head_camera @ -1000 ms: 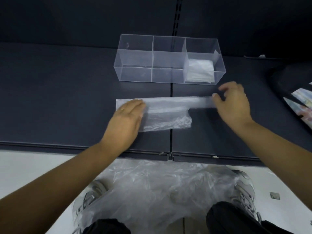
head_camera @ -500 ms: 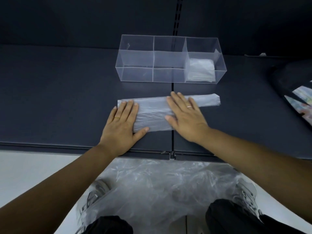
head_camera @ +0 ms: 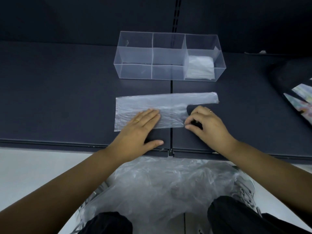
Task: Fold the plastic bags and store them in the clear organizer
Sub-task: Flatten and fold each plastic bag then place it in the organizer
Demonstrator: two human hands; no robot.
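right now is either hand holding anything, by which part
The right hand pinches the clear flattened plastic bag at its near right corner; the left hand only presses flat on it.

The light is dim and cool; the dark shelf (head_camera: 67,98) absorbs it, and the pale floor (head_camera: 33,166) reads brightest. Soft shadows pool under the left hand (head_camera: 138,130) and right hand (head_camera: 207,125), the plastic bag (head_camera: 152,105) shows a faint sheen, and the frame's edges bow.

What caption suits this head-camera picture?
Left hand presses a plastic bag while right hand pinches its edge near a clear organizer.
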